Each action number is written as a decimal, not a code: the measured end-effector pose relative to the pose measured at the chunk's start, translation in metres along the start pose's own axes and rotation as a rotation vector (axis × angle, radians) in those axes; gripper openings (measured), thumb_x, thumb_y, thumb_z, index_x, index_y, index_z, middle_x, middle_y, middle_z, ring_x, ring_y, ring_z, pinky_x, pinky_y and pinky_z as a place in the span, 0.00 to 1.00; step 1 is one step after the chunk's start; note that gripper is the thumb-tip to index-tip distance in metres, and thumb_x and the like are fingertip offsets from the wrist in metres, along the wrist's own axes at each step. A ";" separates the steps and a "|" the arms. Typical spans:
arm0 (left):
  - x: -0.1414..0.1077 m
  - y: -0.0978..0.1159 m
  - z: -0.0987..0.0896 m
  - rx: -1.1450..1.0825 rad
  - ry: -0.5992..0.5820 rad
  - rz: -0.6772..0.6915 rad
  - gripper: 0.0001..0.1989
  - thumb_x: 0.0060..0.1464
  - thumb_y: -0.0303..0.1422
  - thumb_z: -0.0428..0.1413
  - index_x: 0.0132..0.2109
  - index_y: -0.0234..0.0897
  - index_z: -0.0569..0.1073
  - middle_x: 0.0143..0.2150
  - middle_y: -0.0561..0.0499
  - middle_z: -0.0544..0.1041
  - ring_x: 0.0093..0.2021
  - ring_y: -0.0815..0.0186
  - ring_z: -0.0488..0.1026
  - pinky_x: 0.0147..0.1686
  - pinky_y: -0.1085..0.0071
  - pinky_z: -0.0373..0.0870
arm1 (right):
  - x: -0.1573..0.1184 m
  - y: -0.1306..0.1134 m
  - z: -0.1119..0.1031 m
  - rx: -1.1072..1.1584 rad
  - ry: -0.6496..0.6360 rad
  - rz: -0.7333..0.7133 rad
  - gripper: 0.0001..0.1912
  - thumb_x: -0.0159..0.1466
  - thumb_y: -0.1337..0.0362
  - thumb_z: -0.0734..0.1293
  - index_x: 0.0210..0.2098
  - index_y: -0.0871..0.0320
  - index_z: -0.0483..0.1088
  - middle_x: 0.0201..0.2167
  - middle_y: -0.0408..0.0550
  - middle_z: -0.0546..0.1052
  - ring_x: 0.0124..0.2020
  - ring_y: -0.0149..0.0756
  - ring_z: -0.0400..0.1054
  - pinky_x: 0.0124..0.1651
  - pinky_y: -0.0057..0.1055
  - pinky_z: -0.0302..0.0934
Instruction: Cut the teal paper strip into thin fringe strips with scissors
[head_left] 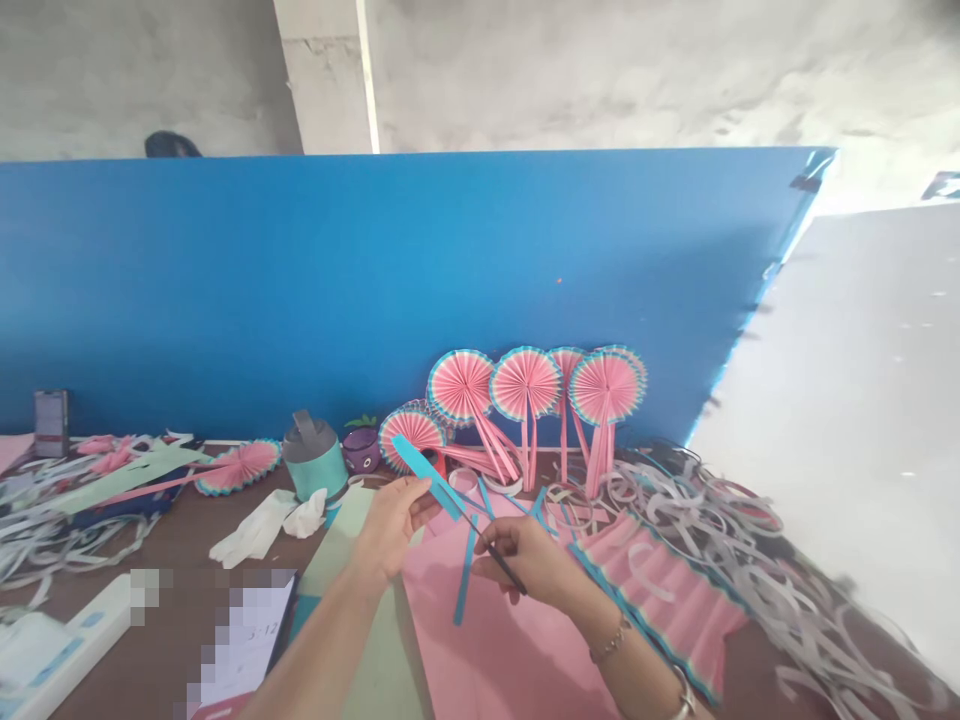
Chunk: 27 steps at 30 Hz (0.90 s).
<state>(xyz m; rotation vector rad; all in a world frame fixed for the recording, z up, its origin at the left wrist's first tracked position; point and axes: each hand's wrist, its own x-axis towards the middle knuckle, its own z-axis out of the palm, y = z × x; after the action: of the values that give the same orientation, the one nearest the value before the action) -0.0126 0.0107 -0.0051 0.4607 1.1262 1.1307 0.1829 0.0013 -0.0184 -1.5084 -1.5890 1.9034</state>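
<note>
Pinched in my left hand [391, 522] is a blue paper strip [417, 462], slanting down to the right. My right hand [525, 562] grips a pair of scissors [504, 566], whose blades meet the lower end of that strip. Below them lies pink paper [501, 640], with a thin blue strip [464, 585] on top of it. A pleated pink sheet with blue edges [660, 590] spreads out beside my right forearm. Several round pink paper fans [526, 385] lean against the partition beyond my hands.
The blue partition [360, 280] closes off the back of the table. Curled paper offcuts [757, 560] heap up at the right. A teal cup [316, 468], crumpled tissue [255, 528], a purple pot [361, 450] and a power strip [71, 650] stand or lie left of my hands.
</note>
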 end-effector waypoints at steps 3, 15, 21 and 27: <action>0.001 0.000 -0.001 -0.017 -0.012 0.014 0.28 0.34 0.40 0.65 0.39 0.26 0.66 0.45 0.38 0.72 0.45 0.58 0.70 0.42 0.68 0.70 | 0.002 0.002 0.001 -0.001 0.018 0.005 0.23 0.48 0.57 0.69 0.37 0.68 0.66 0.17 0.45 0.66 0.15 0.27 0.59 0.17 0.18 0.54; -0.001 -0.003 0.001 0.114 -0.047 -0.009 0.27 0.35 0.44 0.64 0.35 0.28 0.65 0.41 0.39 0.73 0.42 0.59 0.72 0.42 0.69 0.69 | 0.001 0.004 0.001 -0.011 -0.016 -0.036 0.25 0.50 0.55 0.69 0.40 0.67 0.65 0.20 0.45 0.66 0.18 0.28 0.63 0.21 0.19 0.55; -0.002 -0.008 0.007 0.138 -0.053 -0.044 0.27 0.34 0.45 0.65 0.32 0.29 0.63 0.37 0.40 0.74 0.38 0.63 0.72 0.39 0.72 0.69 | 0.003 0.005 0.002 0.020 0.002 -0.050 0.27 0.49 0.54 0.71 0.41 0.66 0.65 0.21 0.44 0.66 0.19 0.27 0.63 0.20 0.18 0.54; -0.002 -0.013 0.007 0.167 -0.072 -0.070 0.26 0.35 0.45 0.65 0.32 0.29 0.63 0.35 0.40 0.74 0.33 0.66 0.71 0.38 0.71 0.68 | 0.002 0.003 0.004 0.027 0.005 -0.070 0.26 0.48 0.52 0.71 0.37 0.66 0.64 0.22 0.45 0.66 0.20 0.27 0.62 0.23 0.20 0.57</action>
<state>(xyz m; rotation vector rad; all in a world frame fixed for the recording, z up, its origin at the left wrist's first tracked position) -0.0005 0.0046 -0.0115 0.5823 1.1699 0.9561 0.1800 -0.0009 -0.0222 -1.4268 -1.5857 1.8742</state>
